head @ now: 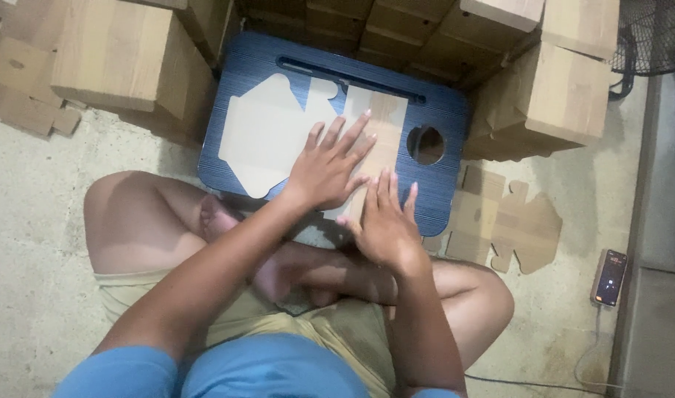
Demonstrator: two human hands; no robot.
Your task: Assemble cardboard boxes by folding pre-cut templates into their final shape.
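Pale flat die-cut cardboard blank [278,133] lies on a dark blue rectangular lap tray [440,199] with a round hole [426,144] at its right side, the blank's right part folded over to show brown. Both hands press flat on that fold, fingers spread and gripping nothing: the left hand [326,169] higher up, the right hand [385,225] just below (near the tray's front edge). Brown cardboard boxes [131,63] stand stacked around, and a black phone [610,278] lies on the concrete floor.
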